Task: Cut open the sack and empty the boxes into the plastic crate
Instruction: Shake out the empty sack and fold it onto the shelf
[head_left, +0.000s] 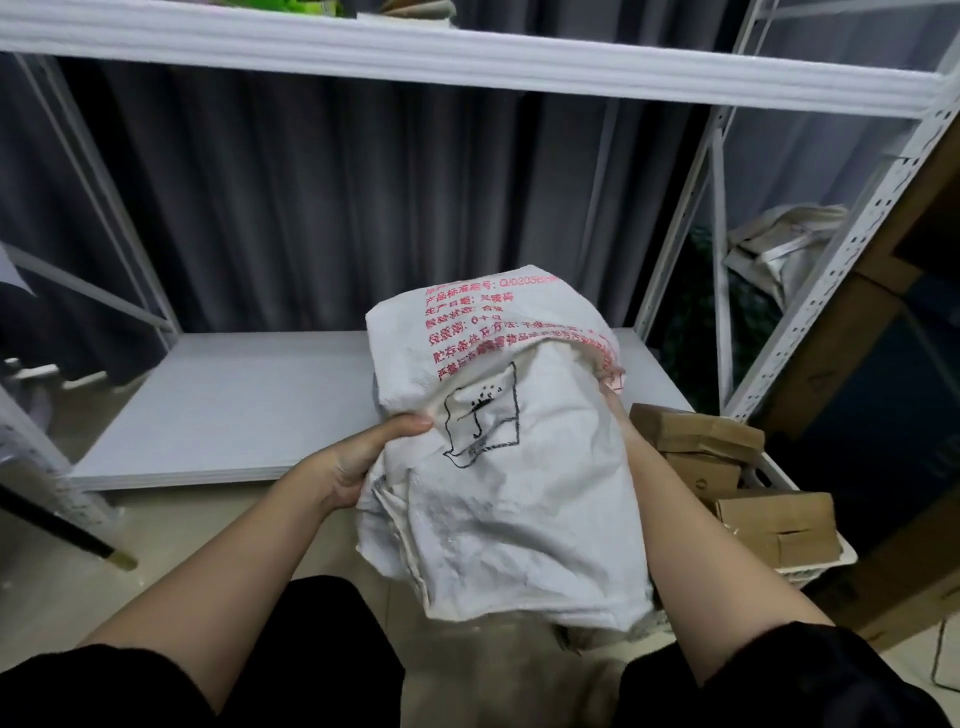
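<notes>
A crumpled white woven sack (498, 457) with red printed text and a black umbrella symbol hangs in front of me, folded over and limp. My left hand (363, 457) grips its left edge, thumb on top. On the right side my right hand (615, 410) holds the sack near the red-printed fold, with most of its fingers hidden behind the cloth. Several brown cardboard boxes (711, 441) lie piled in a white plastic crate (844, 558) just right of the sack, on the floor.
A white metal shelving rack stands ahead, its low grey shelf board (234, 410) behind the sack. Dark curtains hang behind it. A black stick with a brass tip (78, 538) lies on the floor at left. Brown wooden framing (883, 322) rises at right.
</notes>
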